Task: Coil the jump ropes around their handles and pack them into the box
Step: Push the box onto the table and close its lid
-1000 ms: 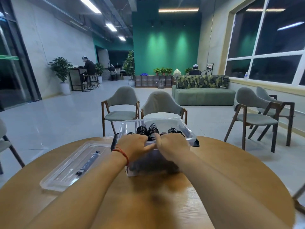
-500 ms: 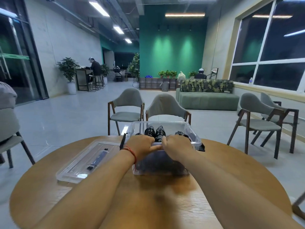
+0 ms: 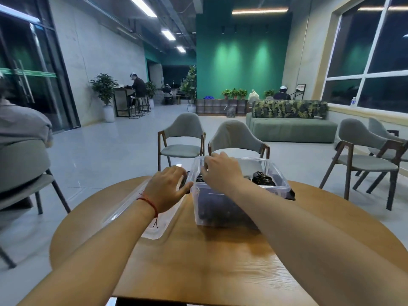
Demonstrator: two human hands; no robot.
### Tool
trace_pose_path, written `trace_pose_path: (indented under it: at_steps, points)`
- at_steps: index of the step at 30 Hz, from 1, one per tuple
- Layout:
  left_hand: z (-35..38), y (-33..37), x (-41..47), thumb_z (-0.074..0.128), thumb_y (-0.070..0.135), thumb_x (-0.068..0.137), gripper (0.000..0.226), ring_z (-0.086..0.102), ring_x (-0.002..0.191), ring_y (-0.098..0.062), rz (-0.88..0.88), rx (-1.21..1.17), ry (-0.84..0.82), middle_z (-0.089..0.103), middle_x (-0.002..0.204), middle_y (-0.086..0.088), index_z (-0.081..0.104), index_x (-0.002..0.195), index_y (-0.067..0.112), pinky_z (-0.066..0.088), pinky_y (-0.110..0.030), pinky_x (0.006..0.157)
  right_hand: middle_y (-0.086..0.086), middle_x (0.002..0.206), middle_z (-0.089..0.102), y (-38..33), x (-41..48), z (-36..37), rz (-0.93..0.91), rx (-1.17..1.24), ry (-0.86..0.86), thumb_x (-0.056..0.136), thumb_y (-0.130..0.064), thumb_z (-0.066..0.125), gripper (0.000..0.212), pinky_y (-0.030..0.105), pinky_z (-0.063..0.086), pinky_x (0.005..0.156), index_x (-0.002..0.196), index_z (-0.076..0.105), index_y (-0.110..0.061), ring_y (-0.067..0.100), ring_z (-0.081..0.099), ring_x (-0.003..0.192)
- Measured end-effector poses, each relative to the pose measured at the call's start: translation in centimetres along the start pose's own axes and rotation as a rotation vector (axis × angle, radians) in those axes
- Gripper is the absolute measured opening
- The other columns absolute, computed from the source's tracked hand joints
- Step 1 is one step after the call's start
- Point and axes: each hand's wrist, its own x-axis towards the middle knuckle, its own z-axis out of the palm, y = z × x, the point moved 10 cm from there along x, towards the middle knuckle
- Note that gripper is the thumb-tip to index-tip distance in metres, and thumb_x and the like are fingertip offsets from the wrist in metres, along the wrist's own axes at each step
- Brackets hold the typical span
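Left hand (image 3: 167, 191), fingers loosely spread, rests against the left side of the box (image 3: 278, 188); right hand (image 3: 223, 173) curls into it above coiled jump ropes (image 3: 262, 181), grasp hidden

Ceiling strip lights (image 3: 143, 6) at eleven o'clock are lighting the room, the box (image 3: 209, 206) is casting a shadow toward six o'clock, and wide-angle distortion is bending the edges.

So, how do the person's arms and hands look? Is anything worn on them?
Both forearms are bare, with no sleeves or gloves in view. The left hand has a thin red string bracelet at its wrist, with a loose end hanging. The right hand shows no band or watch.
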Motion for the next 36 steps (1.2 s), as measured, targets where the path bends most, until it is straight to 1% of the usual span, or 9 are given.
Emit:
trace_pose_path:
  at_steps: [10,15,17,20,22,26,30,33,36]
  points:
    - [1.8,-17.7,-13.0,0.058,0.072,0.093,0.074,0.062,0.118,-0.029,-0.690,-0.070,-0.385,0.063,0.139,-0.007,0.045,0.148,0.024,0.054,-0.045,0.100,0.009,0.115,0.066,-14.3,-0.4,8.7,-0.179,0.214,-0.214,0.105,-0.027,0.049,0.027,0.037,0.055,0.082,0.116,0.068,-0.010,0.028,0.064,0.101]
    - [4.9,-21.9,-20.4,0.059,0.063,0.095,0.086,0.052,0.137,-0.034,-0.986,-0.209,-0.531,0.049,0.157,-0.012,0.026,0.162,0.021,0.047,-0.045,0.108,0.020,0.145,0.048,-14.4,-2.6,19.4,0.256,0.458,-0.525,0.093,-0.029,0.057,0.061,0.041,0.048,0.094,0.150,0.043,-0.012,0.043,0.054,0.132]
    - [5.1,-22.3,-21.1,0.059,0.060,0.095,0.083,0.047,0.141,-0.035,-1.022,-0.220,-0.498,0.048,0.157,-0.012,0.028,0.162,0.022,0.044,-0.045,0.109,0.022,0.156,0.039,-14.5,-3.3,22.0,0.366,0.536,-0.624,0.093,-0.032,0.060,0.073,0.037,0.041,0.080,0.159,0.033,-0.013,0.036,0.048,0.137]
    - [4.9,-22.1,-21.2,0.065,0.047,0.093,0.075,0.053,0.133,-0.035,-1.059,-0.277,-0.401,0.053,0.150,-0.012,0.036,0.157,0.022,0.046,-0.043,0.106,0.020,0.128,0.055,-13.8,-4.0,23.6,0.675,0.921,-0.562,0.101,-0.021,0.058,0.059,0.030,0.030,0.064,0.157,0.040,-0.010,0.021,0.047,0.091]
    - [4.2,-22.1,-21.2,0.067,0.031,0.093,0.070,0.060,0.117,-0.033,-1.112,-0.370,-0.287,0.051,0.147,-0.015,0.037,0.155,0.021,0.052,-0.043,0.101,0.014,0.110,0.057,-14.7,-3.3,25.4,0.614,0.909,-0.608,0.105,-0.004,0.052,0.048,0.036,0.045,0.077,0.153,0.048,-0.010,0.029,0.055,0.094]
    - [0.2,-22.8,-21.4,0.057,0.009,0.096,0.063,0.053,0.079,-0.019,-1.269,-0.474,0.099,0.035,0.155,-0.015,0.036,0.155,0.018,0.047,-0.035,0.074,0.019,0.151,0.050,-16.1,-2.0,23.1,0.686,1.111,-0.611,0.097,-0.009,0.064,0.067,0.048,0.051,0.112,0.158,0.037,-0.006,0.039,0.056,0.133]
    - [-3.5,-22.5,-19.3,0.048,0.014,0.101,0.047,0.059,0.107,-0.034,-1.224,-0.492,0.324,0.031,0.158,-0.013,0.046,0.148,0.012,0.040,-0.037,0.090,0.009,0.158,0.040,-17.9,-0.7,19.7,0.701,1.392,-0.577,0.102,0.000,0.047,0.075,0.053,0.056,0.107,0.165,0.026,-0.036,0.034,0.056,0.123]
    - [-5.8,-22.0,-17.5,0.043,0.043,0.104,0.050,0.055,0.122,-0.036,-1.139,-0.396,0.341,0.040,0.155,-0.016,0.057,0.141,0.013,0.040,-0.041,0.100,0.030,0.161,0.038,-17.8,2.0,15.7,0.556,1.490,-0.449,0.102,0.007,0.045,0.075,0.047,0.053,0.108,0.166,0.026,-0.025,0.044,0.054,0.134]
    - [-9.1,-20.8,-14.7,0.034,0.080,0.094,0.074,0.038,0.145,-0.039,-0.899,-0.017,0.271,0.052,0.149,-0.017,0.066,0.130,0.023,0.028,-0.061,0.120,0.029,0.155,0.046,-16.1,3.9,11.4,0.563,1.616,-0.308,0.102,0.009,0.046,0.072,0.036,0.055,0.088,0.165,0.030,-0.024,0.032,0.062,0.114]
